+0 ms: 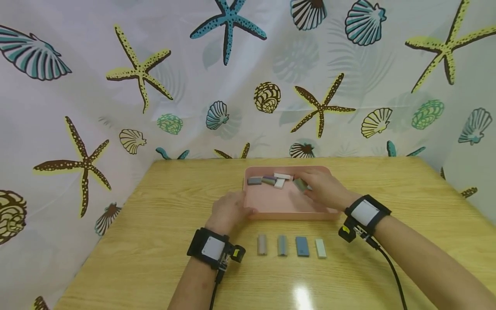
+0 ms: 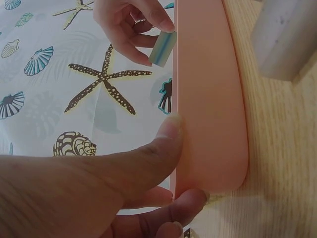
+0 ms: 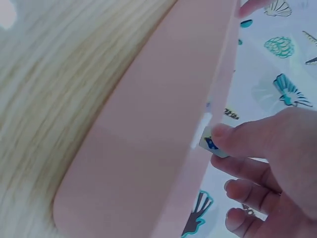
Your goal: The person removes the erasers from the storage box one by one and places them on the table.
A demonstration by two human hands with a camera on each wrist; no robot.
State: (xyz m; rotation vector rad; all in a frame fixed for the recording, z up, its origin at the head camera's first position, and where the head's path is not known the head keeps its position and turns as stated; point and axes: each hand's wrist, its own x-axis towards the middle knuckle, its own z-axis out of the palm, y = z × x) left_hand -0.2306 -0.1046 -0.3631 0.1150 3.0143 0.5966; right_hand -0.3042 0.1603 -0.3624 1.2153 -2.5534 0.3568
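A shallow pink tray [image 1: 286, 215] stands on the wooden table. My left hand [image 1: 228, 209] grips its front left corner, with the thumb against the rim in the left wrist view. Over the right part of the tray, my right hand [image 1: 323, 188] pinches a small greenish block, seemingly an eraser [image 2: 163, 48], between thumb and fingers. A blue stripe shows along it in the left wrist view, and a dark blue mark in the right wrist view. Inside the tray lie several more eraser-like blocks, among them a grey one [image 1: 254, 181] and a white one [image 1: 283, 176].
In front of the tray, several small blocks stand in a spaced row: beige [image 1: 262, 244], grey-blue [image 1: 282, 245], blue [image 1: 302, 246] and white [image 1: 320, 248]. A cloth printed with shells and starfish [image 1: 228, 21] hangs behind the table. Cables run from both wrist cameras.
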